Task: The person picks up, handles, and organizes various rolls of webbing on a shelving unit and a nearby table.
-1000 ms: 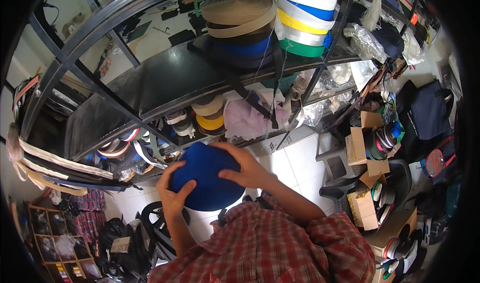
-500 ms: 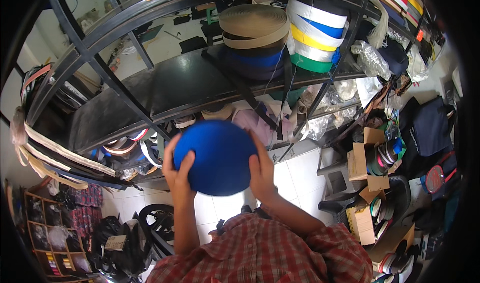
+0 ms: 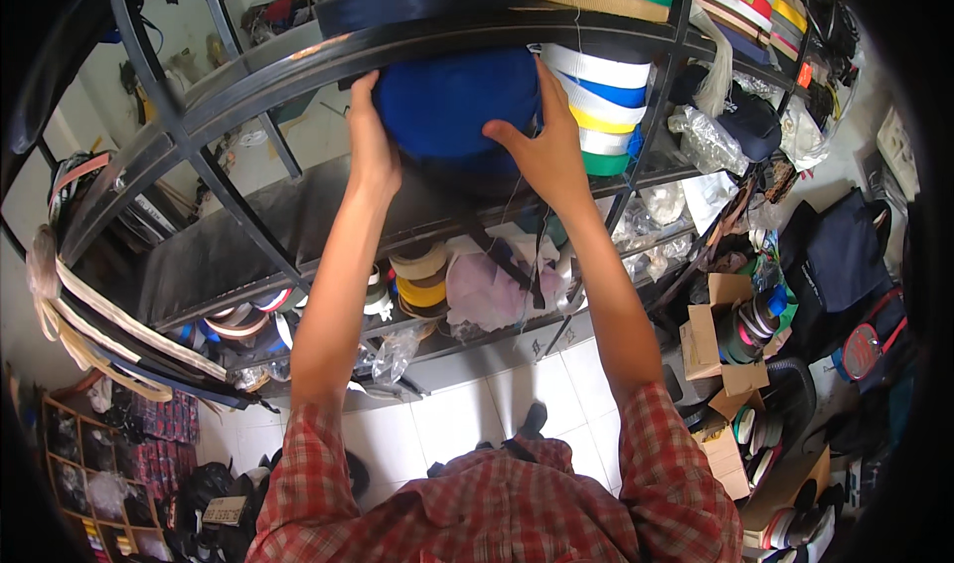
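Between my two hands is a large round blue roll of webbing (image 3: 452,106), held just under the upper black bar of the shelf rack. My left hand (image 3: 372,151) is closed against its left side. My right hand (image 3: 552,156) grips the other side, its thumb lying across the front face. Right beside my right hand stands a stack of webbing rolls (image 3: 596,116) in white, blue, yellow and green. What lies behind and directly below the blue roll is hidden by it.
The black metal rack (image 3: 348,41) crosses in front, with an upright post (image 3: 234,195) to the left. Below are a yellow roll (image 3: 421,295) and a pale pink cloth bundle (image 3: 487,290). Cardboard boxes (image 3: 703,344) with rolls stand at the right; tied straps (image 3: 129,334) hang at left.
Both hands have carried the blue roll forward and up, from in front of my chest to the shelf. The tan roll on the shelf is now out of sight.
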`<control>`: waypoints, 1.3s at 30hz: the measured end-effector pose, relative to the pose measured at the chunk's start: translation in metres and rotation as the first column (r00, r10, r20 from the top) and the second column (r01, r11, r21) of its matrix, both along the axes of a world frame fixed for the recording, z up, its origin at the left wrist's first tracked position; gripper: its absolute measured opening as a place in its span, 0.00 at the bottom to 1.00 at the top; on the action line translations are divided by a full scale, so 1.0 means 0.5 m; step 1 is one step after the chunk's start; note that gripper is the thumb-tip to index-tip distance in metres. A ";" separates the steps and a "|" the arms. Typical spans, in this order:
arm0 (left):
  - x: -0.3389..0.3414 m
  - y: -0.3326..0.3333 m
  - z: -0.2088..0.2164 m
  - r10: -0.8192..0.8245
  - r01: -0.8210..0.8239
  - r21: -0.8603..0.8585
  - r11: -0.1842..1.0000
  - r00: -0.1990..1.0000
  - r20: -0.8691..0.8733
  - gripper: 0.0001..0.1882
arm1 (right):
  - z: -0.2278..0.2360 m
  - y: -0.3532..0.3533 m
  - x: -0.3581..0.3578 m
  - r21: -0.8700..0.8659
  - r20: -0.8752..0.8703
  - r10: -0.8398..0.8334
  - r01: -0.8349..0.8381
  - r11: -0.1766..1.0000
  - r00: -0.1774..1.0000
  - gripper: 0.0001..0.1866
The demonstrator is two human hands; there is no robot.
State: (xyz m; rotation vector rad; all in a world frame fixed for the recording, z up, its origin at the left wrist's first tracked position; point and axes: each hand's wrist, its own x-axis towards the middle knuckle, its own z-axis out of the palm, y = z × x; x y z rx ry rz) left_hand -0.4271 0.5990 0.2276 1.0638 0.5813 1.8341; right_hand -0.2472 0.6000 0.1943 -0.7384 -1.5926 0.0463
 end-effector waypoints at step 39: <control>0.073 -0.109 -0.270 0.410 -0.387 0.135 0.912 0.872 -0.269 0.18 | -0.419 -0.238 0.093 -0.564 -0.084 0.165 -0.183 0.805 0.983 0.23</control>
